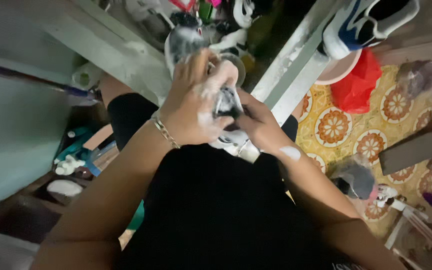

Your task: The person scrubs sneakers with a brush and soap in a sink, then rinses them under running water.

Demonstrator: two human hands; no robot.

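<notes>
Above the dark lap, two hands meet on one soapy black-and-white shoe (227, 107). The left hand (191, 105), foam-covered and wearing one chain bracelet (165, 132), wraps over the shoe's top; the right hand (256, 122) clamps it from the other side, so both are pressed together around it. Just beyond the shoe stands one pale concrete ledge (126, 55), with a second sneaker (366, 22) resting up to the shoe's right. Right of the shoe, one red plastic bag (356, 85) lies on the patterned floor mat (336, 130), which shows some open room. Left of the shoe, bottles crowd the narrow gap.
</notes>
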